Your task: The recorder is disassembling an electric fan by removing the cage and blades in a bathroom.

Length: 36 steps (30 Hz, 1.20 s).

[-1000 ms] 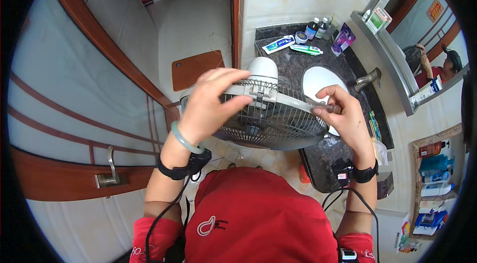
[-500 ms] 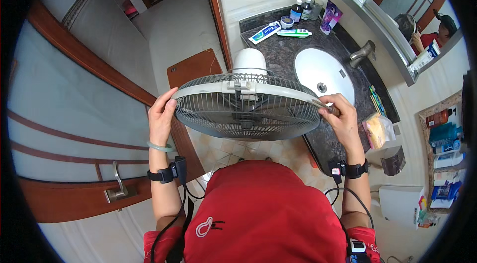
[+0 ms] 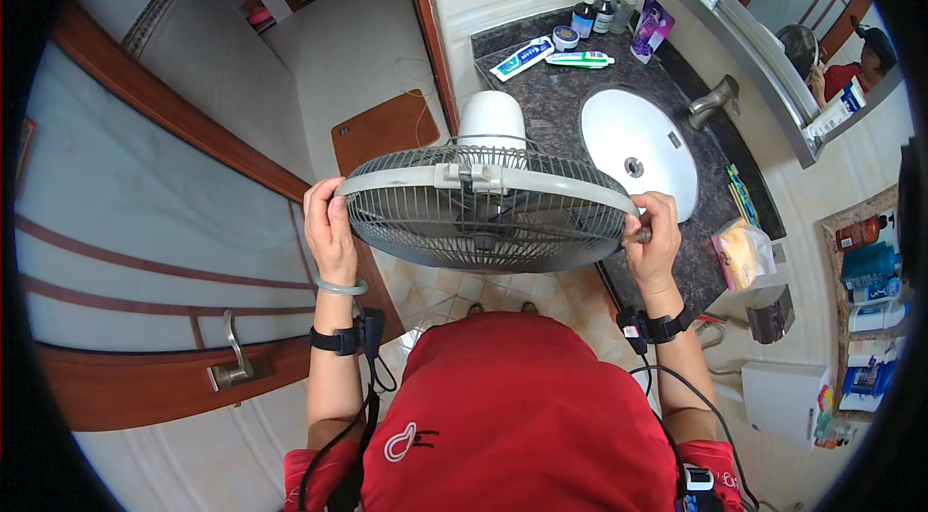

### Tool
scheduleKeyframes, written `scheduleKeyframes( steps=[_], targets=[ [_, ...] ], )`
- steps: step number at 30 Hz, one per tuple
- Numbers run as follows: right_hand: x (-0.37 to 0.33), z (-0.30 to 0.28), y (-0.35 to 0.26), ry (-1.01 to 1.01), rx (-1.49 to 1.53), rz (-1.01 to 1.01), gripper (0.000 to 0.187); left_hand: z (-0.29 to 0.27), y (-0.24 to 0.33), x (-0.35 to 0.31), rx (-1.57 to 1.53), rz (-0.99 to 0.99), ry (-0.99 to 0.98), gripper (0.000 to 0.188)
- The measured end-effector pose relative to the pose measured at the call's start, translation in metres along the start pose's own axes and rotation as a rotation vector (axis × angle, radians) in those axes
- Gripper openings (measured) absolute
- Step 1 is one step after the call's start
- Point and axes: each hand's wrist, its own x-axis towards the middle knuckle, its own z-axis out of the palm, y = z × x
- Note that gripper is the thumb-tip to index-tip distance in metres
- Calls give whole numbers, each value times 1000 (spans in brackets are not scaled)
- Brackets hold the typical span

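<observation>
A round electric fan (image 3: 483, 227) with a grey wire cage and a pale rim band is right in front of me, its head seen from above at a steep angle. Behind it is the white motor housing (image 3: 492, 116). At the left end of the rim, my left hand (image 3: 330, 234) grips the cage edge with thumb and fingers. My right hand (image 3: 656, 241) is closed at the right end of the rim. It holds a small brown-handled tool (image 3: 639, 235), whose far end is hidden by the fingers and the rim. The fingertips there also touch the cage edge.
A dark stone counter (image 3: 553, 112) with a white basin (image 3: 619, 130) and tap (image 3: 713, 102) lies ahead on the right. Toothpaste boxes (image 3: 523, 58), bottles (image 3: 583, 17) and a sponge packet (image 3: 739, 254) sit on it. At left stands a wood-framed glass door (image 3: 155, 251).
The right hand has turned and drawn in lower at the rim; the tool's metal part, visible before, is now hidden. The left hand still grips the fan. The view has shifted slightly.
</observation>
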Motion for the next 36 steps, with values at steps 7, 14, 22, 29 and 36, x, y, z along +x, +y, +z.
scheduleKeyframes(
  steps=[7,14,22,29,36],
  targets=[
    [-2,1,2,64,-50,-49,19,1,3,-4,22,20,42,22],
    [0,-1,4,74,-46,-61,19,4,-3,-7,-36,10,60,24],
    [4,-2,-5,-6,-17,-66,20,34,-52,-20,-836,-489,218,49],
    [5,0,-11,36,-72,-60,18,47,-117,-40,-893,-558,194,49],
    [7,-8,-26,-18,-40,57,21,102,-151,-114,-1206,-1340,63,73]
  ],
)
